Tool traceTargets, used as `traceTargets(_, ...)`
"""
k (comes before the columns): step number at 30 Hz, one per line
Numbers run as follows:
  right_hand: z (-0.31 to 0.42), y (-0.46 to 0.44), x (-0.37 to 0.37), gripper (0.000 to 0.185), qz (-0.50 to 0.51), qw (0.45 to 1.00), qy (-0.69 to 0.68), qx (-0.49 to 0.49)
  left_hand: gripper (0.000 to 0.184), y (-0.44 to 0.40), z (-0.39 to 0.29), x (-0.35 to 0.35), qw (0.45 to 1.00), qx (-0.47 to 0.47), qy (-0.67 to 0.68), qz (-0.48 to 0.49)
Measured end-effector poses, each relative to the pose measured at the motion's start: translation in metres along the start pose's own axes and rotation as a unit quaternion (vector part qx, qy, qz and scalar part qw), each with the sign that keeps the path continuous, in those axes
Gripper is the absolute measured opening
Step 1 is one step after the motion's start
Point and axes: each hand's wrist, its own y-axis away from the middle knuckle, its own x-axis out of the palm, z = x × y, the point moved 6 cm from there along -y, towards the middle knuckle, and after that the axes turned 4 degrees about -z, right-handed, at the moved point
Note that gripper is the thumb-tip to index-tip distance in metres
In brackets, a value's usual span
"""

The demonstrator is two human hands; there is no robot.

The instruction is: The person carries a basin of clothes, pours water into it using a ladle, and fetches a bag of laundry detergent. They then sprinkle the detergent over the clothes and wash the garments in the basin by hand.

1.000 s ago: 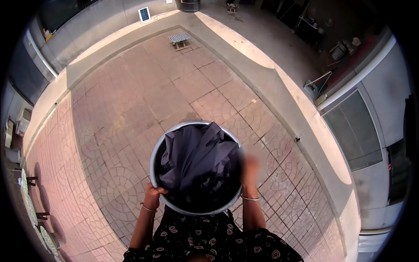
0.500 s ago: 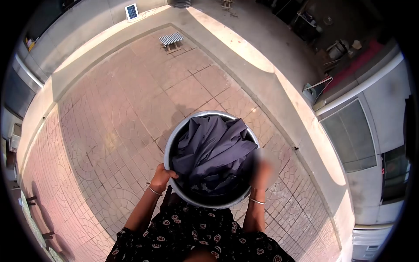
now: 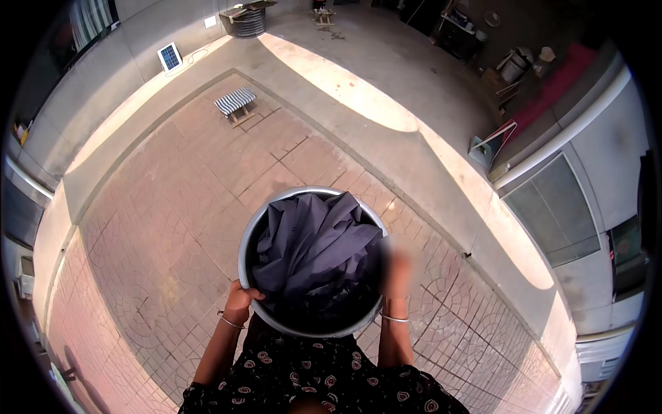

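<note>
A round grey metal basin is held up in front of my body, above the paved yard. Crumpled dark purple-grey cloth fills much of it, and part of the cloth looks darker and wet near my side. My left hand is closed on the basin's left rim, with the thumb over the edge. On the right rim is my right hand, gripping the basin from the side; its fingers are blurred. Each wrist carries a bangle.
Ahead on the tiled floor stands a small folding stool with a striped seat. A solar panel leans on the far wall beside a dark ribbed tub. A raised concrete ledge borders the paving; a dustpan stands right.
The stool, panel and far wall have shifted left and down in view, with more of the far end showing. Both hands keep hold of the basin, which sits slightly further left.
</note>
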Motion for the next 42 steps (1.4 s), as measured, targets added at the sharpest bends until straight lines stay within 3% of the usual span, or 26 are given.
traceTargets(1,0.002,-0.014,0.003,0.017,0.018,1.000,0.019,0.001,0.026,-0.008,-0.003,0.005,1.000,-0.010,0.012,0.001)
traceTargets(2,-0.016,-0.032,0.007,0.015,0.024,0.960,-0.194,0.201,0.026,-0.016,-0.009,0.012,0.999,-0.022,0.026,-0.002)
traceTargets(3,-0.023,-0.049,0.021,0.013,0.030,0.835,-0.390,0.386,0.026,-0.025,-0.019,0.018,0.999,-0.031,0.040,-0.007)
traceTargets(4,-0.019,-0.051,0.043,0.012,0.034,0.636,-0.549,0.541,0.026,-0.034,-0.032,0.026,0.999,-0.021,0.045,0.006)
traceTargets(8,-0.025,-0.096,0.079,0.011,0.007,0.667,-0.500,0.553,0.025,-0.093,-0.061,0.039,1.000,-0.020,0.006,0.011)
traceTargets(11,-0.022,-0.134,0.099,0.012,0.014,0.646,-0.515,0.563,0.024,-0.143,-0.083,0.049,1.000,-0.008,0.018,0.014)
traceTargets(16,-0.009,-0.216,0.124,0.014,0.004,0.676,-0.499,0.543,0.026,-0.225,-0.140,0.068,0.998,-0.021,0.013,0.053)
traceTargets(23,0.019,-0.295,0.145,0.013,-0.016,0.669,-0.487,0.561,0.028,-0.312,-0.197,0.077,0.996,-0.039,-0.030,0.070)
traceTargets(32,0.021,-0.428,0.251,0.013,0.001,0.651,-0.513,0.560,0.027,-0.452,-0.272,0.110,0.999,-0.022,-0.025,0.038)
traceTargets(42,-0.008,-0.583,0.352,0.011,0.023,0.675,-0.503,0.539,0.028,-0.564,-0.354,0.172,0.999,-0.029,0.034,0.028)
